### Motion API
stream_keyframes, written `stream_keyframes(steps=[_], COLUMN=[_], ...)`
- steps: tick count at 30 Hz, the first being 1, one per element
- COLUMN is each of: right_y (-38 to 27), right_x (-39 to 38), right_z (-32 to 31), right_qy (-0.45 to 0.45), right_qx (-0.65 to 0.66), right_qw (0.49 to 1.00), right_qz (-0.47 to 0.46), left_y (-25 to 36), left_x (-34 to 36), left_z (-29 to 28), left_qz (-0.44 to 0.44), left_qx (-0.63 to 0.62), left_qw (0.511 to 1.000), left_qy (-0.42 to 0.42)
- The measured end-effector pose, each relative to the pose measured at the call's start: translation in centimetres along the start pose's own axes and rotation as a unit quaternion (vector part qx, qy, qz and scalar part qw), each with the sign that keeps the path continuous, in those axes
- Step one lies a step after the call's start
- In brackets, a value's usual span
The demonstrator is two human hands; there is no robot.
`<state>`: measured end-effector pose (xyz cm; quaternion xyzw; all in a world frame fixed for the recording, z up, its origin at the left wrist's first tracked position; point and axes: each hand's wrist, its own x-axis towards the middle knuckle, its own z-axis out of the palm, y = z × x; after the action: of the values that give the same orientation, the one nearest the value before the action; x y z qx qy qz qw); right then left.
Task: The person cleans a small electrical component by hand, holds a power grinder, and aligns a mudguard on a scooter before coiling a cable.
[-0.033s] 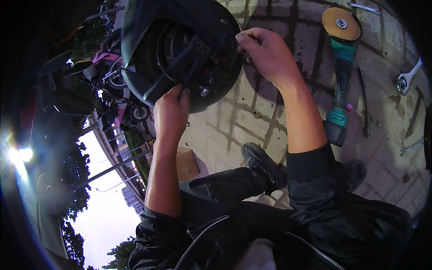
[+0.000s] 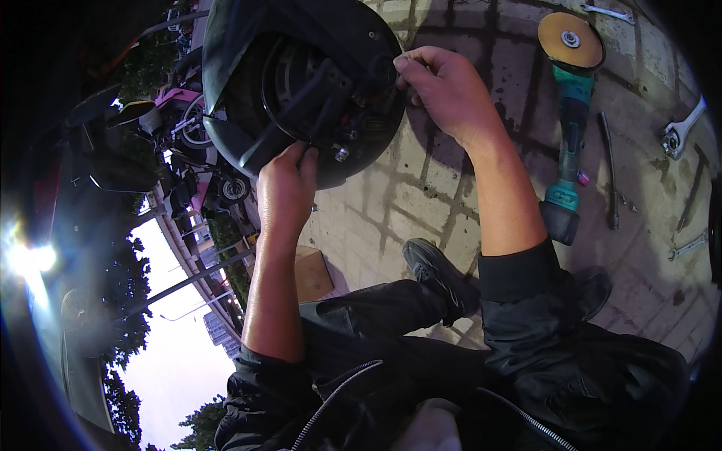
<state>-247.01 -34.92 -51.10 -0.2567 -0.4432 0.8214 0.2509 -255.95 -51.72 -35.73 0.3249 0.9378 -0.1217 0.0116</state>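
A black wheel with a tire and dark body panels and bracket parts fills the top centre. My left hand grips the lower edge of this assembly, its fingertips partly hidden behind it. At the assembly's right side, my right hand has thumb and index finger pinched by the round hub end, on something too small to make out. A silver fitting hangs below the bracket. To the right of my right hand, a teal angle grinder with a tan disc lies on the paving.
Wrenches, a dark bar and small parts lie on the paving at right. A cardboard box sits behind my left forearm. Pink scooters stand at left. My feet rest on the paving.
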Motion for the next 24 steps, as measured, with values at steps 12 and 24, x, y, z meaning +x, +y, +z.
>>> stream_keyframes(steps=[12,24], right_y=[0.00,-0.04], right_x=[-0.06,-0.11], right_z=[-0.09,0.11], right_qy=[-0.009,-0.001], right_qx=[0.004,-0.007], right_qw=[1.000,1.000], right_qz=[0.002,0.007], left_y=[0.47,0.34], left_x=[-0.12,-0.13], left_z=[-0.16,-0.15], left_qz=[0.000,0.000], left_qx=[0.010,0.007], left_qw=[1.000,1.000], left_qy=[0.002,0.000])
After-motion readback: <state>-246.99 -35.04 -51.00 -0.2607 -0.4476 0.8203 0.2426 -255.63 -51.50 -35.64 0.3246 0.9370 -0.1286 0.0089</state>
